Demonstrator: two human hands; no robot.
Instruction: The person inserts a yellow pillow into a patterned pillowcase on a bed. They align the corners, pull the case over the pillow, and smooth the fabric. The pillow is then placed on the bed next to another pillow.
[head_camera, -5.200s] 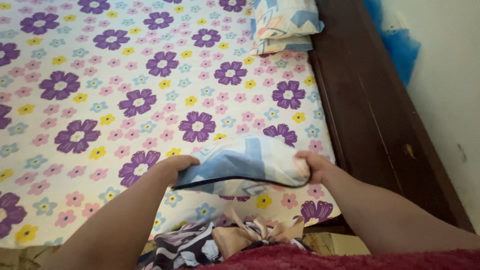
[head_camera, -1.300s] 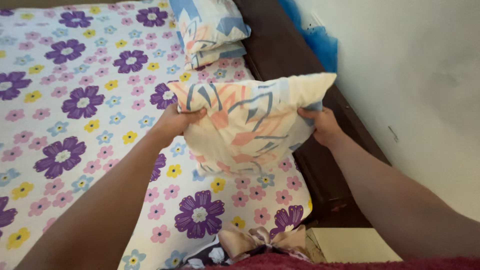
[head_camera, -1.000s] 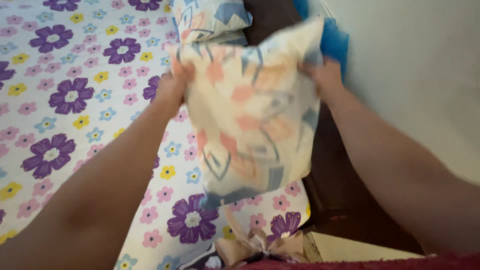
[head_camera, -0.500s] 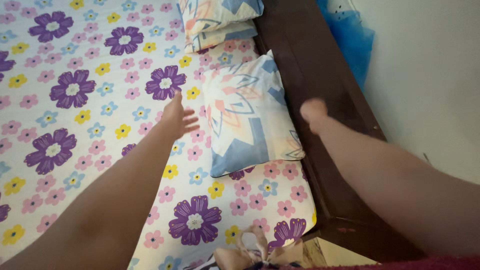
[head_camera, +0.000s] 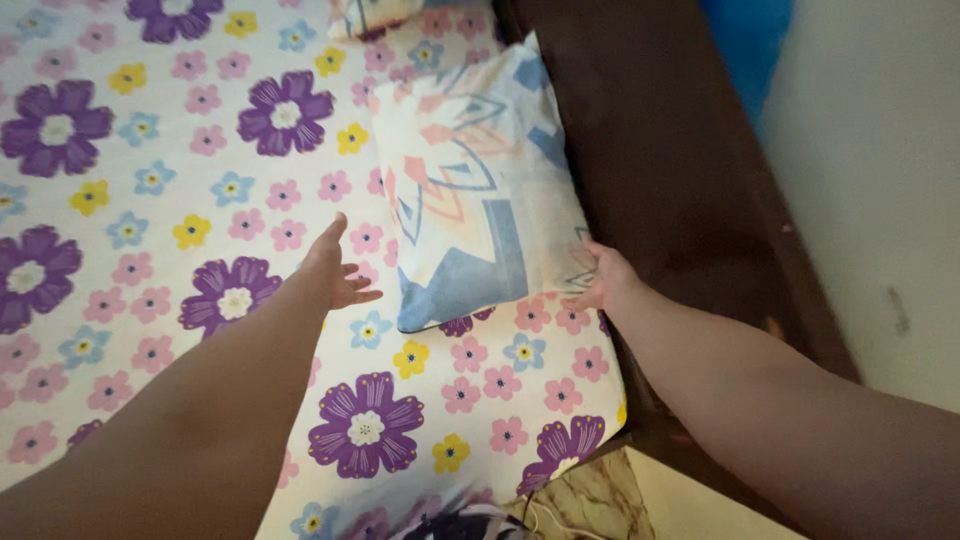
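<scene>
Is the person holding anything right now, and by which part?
Nothing is gripped. The right hand touches the pillow at its lower right corner; the left hand hovers open beside it.

We see only a corner of a second pillow (head_camera: 372, 14), cut off by the bed's top edge; our forearms leave the bottom edge.
</scene>
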